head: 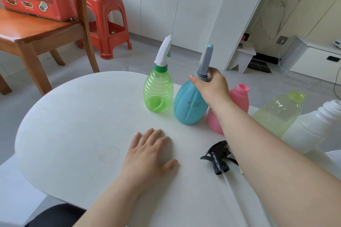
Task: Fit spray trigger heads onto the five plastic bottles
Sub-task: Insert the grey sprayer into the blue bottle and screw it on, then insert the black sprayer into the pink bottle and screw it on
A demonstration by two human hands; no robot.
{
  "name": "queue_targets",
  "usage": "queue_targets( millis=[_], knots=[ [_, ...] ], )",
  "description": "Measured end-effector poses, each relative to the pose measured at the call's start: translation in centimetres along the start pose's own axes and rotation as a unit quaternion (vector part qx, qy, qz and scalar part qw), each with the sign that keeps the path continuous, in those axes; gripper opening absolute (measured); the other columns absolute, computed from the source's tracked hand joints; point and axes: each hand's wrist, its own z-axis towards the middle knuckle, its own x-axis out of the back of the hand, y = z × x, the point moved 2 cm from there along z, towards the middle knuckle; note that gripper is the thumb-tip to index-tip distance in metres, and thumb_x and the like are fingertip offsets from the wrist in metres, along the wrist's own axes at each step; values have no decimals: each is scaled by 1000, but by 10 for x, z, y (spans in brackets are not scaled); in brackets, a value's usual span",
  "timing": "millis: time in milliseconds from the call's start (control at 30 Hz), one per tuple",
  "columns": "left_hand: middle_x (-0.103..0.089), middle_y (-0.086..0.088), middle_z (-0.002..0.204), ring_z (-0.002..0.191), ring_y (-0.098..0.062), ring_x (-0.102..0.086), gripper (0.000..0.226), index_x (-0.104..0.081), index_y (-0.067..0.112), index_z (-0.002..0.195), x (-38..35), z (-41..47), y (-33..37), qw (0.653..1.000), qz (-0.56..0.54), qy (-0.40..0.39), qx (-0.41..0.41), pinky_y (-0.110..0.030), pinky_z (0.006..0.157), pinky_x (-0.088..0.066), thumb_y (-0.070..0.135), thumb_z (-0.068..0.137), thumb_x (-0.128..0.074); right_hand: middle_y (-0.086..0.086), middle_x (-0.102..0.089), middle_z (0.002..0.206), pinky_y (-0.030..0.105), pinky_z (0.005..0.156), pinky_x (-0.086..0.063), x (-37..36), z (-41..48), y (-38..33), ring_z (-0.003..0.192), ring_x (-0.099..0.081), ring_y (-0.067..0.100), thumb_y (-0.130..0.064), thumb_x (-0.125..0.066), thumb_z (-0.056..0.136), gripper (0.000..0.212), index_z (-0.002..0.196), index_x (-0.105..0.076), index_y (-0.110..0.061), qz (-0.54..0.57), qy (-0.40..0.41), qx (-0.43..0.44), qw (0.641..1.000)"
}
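A green ribbed bottle (157, 94) stands at the table's far side with a white trigger head (163, 51) on it. Beside it stands a teal bottle (188, 105) carrying a grey and teal trigger head (205, 61). My right hand (210, 86) grips the neck of that head. Behind my right forearm stand a pink bottle (238, 97), a pale yellow-green bottle (276, 114) and a white bottle (313, 127), all with bare necks. A black trigger head (219, 158) with a clear tube lies on the table. My left hand (149, 155) rests flat on the table.
The white round-ended table (73, 125) fills the foreground. A wooden chair (36, 31) with a red box on it and a red plastic stool (108, 22) stand at the far left. White cabinets line the back wall.
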Motion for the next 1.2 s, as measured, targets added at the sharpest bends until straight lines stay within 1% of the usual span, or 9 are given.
queue_targets(
  millis=[167, 333, 433, 600, 733, 867, 1000, 1100, 1200],
  knots=[
    [-17, 12, 150, 140, -7, -3, 62, -25, 36, 133, -1, 0, 0, 1000, 3, 1, 3, -28, 111, 7, 62, 78, -40, 7, -53, 128, 27, 93, -37, 18, -13, -3, 117, -49, 21, -31, -63, 79, 64, 132, -35, -10, -24, -22, -13, 999],
    [-24, 10, 149, 139, -7, -9, 58, -32, 34, 131, 1, -2, 2, 1000, 1, 10, 4, -28, 112, 3, 59, 80, -43, -6, -55, 96, 10, 67, -35, 51, -53, -1, 87, -51, 10, -20, -61, 80, 33, 111, -52, -13, -22, 20, 28, 999],
    [-29, 9, 147, 139, -9, -14, 55, -36, 32, 129, 2, -4, 4, 1000, 1, 15, 11, -29, 113, -2, 56, 81, -45, -10, -54, 79, 16, 57, -32, 67, -83, 17, 75, -49, 9, -20, -61, 78, 11, 87, -55, -19, -94, -12, 12, 995],
    [-31, 9, 146, 138, -8, -18, 52, -38, 31, 128, 5, -10, 9, 1000, 7, 17, 22, -28, 113, -5, 53, 82, -46, 6, -61, 101, 29, 77, -39, 66, -122, 54, 96, -54, 25, -27, -61, 76, 23, 94, -55, -13, -255, -140, -73, 954],
    [-33, 9, 145, 137, -9, -20, 50, -40, 30, 127, 4, -24, 13, 999, 8, 21, 23, -28, 113, -7, 52, 83, -47, 9, -54, 117, 31, 85, -36, 60, -131, 61, 108, -48, 29, -35, -59, 76, 40, 105, -51, -8, -358, -136, -44, 923],
    [-33, 10, 145, 137, -9, -21, 49, -41, 30, 127, 4, -35, 15, 999, 11, 23, 23, -28, 113, -8, 51, 83, -47, 9, -57, 115, 34, 89, -34, 56, -132, 62, 109, -48, 29, -42, -57, 75, 44, 103, -52, -8, -412, -146, -42, 898],
    [-33, 10, 145, 137, -9, -21, 48, -41, 31, 127, 6, -37, 16, 999, 11, 24, 26, -28, 113, -8, 51, 83, -47, 6, -63, 106, 36, 91, -33, 53, -133, 61, 106, -50, 27, -43, -55, 75, 30, 87, -53, -15, -465, -166, -52, 868],
    [-34, 10, 145, 137, -9, -22, 48, -42, 31, 126, 6, -36, 16, 999, 9, 23, 26, -28, 114, -9, 50, 83, -48, 5, -65, 103, 35, 90, -34, 54, -133, 61, 103, -54, 27, -41, -55, 75, 30, 88, -57, -15, -453, -166, -58, 874],
    [-35, 10, 144, 136, -9, -23, 47, -43, 31, 125, 7, -37, 15, 999, 7, 24, 28, -28, 114, -10, 49, 83, -49, 4, -65, 85, 31, 76, -37, 62, -130, 58, 88, -56, 26, -43, -59, 74, 24, 74, -57, -18, -334, -156, -108, 923]
  ],
)
